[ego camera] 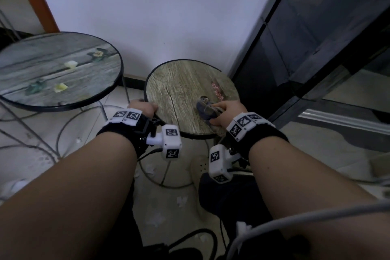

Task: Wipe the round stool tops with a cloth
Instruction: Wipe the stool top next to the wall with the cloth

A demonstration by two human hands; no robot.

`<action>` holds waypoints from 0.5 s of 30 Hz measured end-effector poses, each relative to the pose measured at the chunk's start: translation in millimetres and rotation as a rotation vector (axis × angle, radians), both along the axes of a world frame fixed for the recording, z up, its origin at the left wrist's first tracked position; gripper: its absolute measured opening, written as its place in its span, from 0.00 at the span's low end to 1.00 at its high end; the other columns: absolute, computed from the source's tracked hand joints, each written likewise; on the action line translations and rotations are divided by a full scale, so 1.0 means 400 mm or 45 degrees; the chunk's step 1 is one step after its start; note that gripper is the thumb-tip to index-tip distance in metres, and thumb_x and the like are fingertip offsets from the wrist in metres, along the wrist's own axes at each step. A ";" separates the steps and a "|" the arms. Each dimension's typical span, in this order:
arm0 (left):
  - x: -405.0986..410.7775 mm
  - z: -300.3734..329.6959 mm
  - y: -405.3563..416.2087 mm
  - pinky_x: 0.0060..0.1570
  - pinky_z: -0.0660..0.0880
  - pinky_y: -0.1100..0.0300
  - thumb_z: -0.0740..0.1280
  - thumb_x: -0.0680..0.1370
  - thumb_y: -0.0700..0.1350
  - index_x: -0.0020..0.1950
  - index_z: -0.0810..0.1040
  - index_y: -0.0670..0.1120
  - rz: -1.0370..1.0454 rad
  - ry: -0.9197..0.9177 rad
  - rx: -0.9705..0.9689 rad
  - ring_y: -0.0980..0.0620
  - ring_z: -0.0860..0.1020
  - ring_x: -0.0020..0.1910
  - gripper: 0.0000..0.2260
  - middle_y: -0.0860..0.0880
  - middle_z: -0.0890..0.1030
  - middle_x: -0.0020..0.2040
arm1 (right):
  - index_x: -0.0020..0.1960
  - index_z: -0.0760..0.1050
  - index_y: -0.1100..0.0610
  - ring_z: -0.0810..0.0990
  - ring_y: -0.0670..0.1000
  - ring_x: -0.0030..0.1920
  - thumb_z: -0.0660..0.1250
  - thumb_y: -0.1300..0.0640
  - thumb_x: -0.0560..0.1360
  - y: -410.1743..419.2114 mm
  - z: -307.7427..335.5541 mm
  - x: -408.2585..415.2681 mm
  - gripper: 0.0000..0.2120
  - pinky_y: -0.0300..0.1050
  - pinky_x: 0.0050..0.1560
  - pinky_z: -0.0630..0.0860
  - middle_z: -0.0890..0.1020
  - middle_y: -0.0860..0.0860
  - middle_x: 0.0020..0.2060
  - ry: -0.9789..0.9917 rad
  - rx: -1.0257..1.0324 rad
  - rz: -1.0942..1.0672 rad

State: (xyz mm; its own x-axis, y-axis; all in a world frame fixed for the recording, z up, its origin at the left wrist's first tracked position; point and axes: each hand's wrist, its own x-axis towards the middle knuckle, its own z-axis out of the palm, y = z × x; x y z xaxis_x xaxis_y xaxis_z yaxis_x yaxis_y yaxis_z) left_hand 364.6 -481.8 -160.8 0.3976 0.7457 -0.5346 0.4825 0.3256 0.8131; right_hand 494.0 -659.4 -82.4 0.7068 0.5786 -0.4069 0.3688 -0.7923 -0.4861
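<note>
Two round stools stand by the white wall. The smaller stool top point(181, 88) has a brown wood-grain print and a black rim. My left hand point(143, 107) grips its left rim. My right hand point(229, 112) is closed on a crumpled blue-grey cloth point(205, 108) that lies pressed on the right front part of that top. The larger stool top point(57, 69), with a grey plank and flower print, stands higher at the left, untouched. Both wrists wear black bands with white marker blocks.
A dark glass-fronted cabinet point(316, 48) rises close on the right. Thin wire stool legs and rings point(69, 124) spread over the tiled floor. A grey cable point(295, 219) crosses my right forearm, and black cables point(190, 238) lie on the floor near me.
</note>
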 end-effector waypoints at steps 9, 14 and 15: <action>-0.004 0.013 0.008 0.63 0.71 0.49 0.66 0.77 0.41 0.75 0.60 0.51 -0.098 0.088 0.165 0.42 0.75 0.61 0.29 0.42 0.74 0.66 | 0.62 0.78 0.52 0.77 0.49 0.51 0.73 0.63 0.70 -0.002 -0.017 0.032 0.21 0.39 0.48 0.71 0.81 0.50 0.56 -0.009 -0.005 -0.032; 0.001 0.003 0.019 0.60 0.74 0.46 0.67 0.75 0.39 0.73 0.65 0.52 -0.109 0.067 0.171 0.40 0.77 0.58 0.27 0.41 0.78 0.61 | 0.63 0.77 0.56 0.74 0.44 0.35 0.70 0.67 0.72 -0.020 -0.015 0.057 0.21 0.25 0.26 0.68 0.81 0.51 0.49 0.042 0.074 -0.142; 0.001 0.004 0.019 0.60 0.74 0.45 0.67 0.75 0.39 0.72 0.66 0.52 -0.119 0.072 0.168 0.39 0.77 0.57 0.26 0.41 0.78 0.60 | 0.63 0.77 0.56 0.76 0.45 0.37 0.71 0.66 0.71 -0.020 -0.017 0.063 0.21 0.25 0.31 0.70 0.81 0.51 0.49 0.031 0.065 -0.143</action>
